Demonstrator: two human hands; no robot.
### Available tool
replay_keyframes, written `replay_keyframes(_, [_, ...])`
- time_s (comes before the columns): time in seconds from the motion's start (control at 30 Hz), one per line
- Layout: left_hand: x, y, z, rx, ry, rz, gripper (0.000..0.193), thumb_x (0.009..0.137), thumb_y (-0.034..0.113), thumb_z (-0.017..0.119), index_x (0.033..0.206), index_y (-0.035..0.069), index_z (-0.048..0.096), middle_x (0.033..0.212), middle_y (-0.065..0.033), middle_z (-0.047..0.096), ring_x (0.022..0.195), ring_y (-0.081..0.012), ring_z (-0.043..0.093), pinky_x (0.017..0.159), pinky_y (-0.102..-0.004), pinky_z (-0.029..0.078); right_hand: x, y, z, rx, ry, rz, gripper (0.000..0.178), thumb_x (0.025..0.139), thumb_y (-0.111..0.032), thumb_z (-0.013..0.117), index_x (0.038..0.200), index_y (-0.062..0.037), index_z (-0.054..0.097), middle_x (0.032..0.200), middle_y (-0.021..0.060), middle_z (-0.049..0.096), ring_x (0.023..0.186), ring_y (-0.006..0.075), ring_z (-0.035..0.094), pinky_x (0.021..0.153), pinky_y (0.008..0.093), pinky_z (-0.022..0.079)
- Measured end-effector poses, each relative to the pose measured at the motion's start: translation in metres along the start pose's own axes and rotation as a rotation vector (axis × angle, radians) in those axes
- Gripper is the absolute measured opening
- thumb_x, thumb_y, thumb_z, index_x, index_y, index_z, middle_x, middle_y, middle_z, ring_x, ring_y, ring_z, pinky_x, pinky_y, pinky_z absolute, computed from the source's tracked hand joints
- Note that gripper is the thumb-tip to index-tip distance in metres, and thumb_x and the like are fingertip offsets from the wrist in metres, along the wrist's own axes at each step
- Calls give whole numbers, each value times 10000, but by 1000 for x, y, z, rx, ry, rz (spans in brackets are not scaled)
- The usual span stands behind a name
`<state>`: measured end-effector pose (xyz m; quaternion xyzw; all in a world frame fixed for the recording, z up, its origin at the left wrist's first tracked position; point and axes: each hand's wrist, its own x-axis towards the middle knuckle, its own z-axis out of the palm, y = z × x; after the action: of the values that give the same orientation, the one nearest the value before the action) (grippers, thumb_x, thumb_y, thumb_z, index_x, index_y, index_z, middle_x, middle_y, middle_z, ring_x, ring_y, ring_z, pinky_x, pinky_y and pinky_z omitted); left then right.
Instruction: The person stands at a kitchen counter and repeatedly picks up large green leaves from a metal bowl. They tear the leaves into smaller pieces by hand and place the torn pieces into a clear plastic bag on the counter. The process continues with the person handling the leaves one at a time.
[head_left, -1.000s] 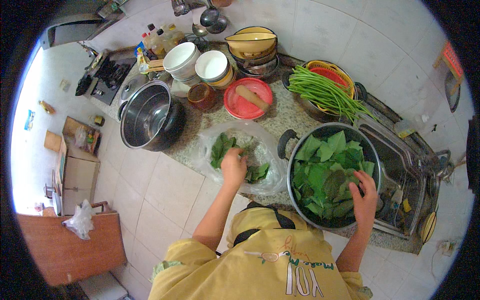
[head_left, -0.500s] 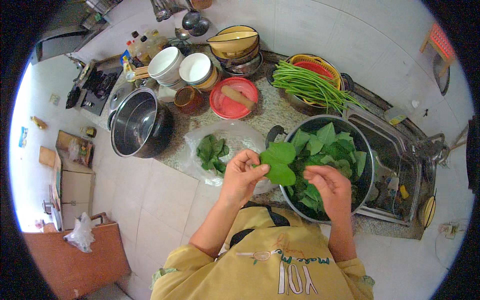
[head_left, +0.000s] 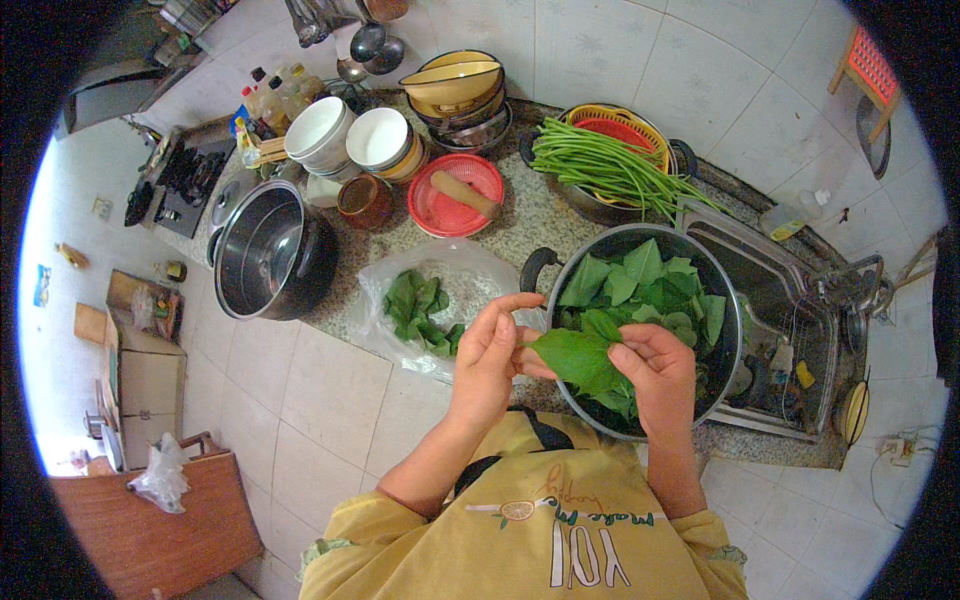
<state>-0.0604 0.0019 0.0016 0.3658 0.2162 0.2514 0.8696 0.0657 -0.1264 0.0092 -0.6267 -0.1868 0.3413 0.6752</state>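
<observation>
Over the near left rim of a large dark pot point(head_left: 737, 330), a broad green leaf point(head_left: 577, 362) hangs between my two hands. My right hand point(head_left: 662, 372) pinches the leaf between thumb and fingertips. At the leaf's left edge is my left hand point(head_left: 490, 352), its fingers stretched out and loosely apart; the fingertips reach the leaf edge, and part of them is hidden by it. Many loose green leaves point(head_left: 640, 275) lie in the pot. Left of it, a clear plastic bag point(head_left: 375, 285) spread on the counter holds a smaller heap of leaves point(head_left: 415, 308).
Behind the pot, long green beans point(head_left: 610, 165) lie across a basket. A steel sink point(head_left: 775, 400) adjoins the pot's right. Further left stand a red basin point(head_left: 455, 222) with a wooden pestle point(head_left: 465, 193), stacked bowls point(head_left: 380, 138), a brown jar point(head_left: 365, 203) and an empty dark pot point(head_left: 275, 255).
My right hand has moved in and taken hold of a leaf. My left hand has loosened its pinch, its fingers now stretched out. The view has shifted slightly.
</observation>
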Motion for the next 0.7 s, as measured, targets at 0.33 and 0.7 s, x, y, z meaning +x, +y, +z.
replay_keyframes(0.33, [-1, -7, 6, 1002, -79, 707, 212, 561, -85, 516, 711, 39, 600, 808, -104, 625, 750, -217, 589, 667, -290, 459, 3, -10, -1, -676, -137, -826, 262, 520, 54, 534, 687, -128, 621, 851, 39, 591, 886, 260, 544, 762, 341, 440])
replay_keyframes(0.7, [-3, -5, 12, 936, -139, 765, 114, 623, 9, 536, 733, 24, 563, 849, -137, 609, 800, -245, 578, 704, -328, 458, 0, -12, -5, -592, -110, -872, 211, 501, 18, 558, 650, -119, 619, 767, 38, 566, 755, 234, 531, 665, 331, 434])
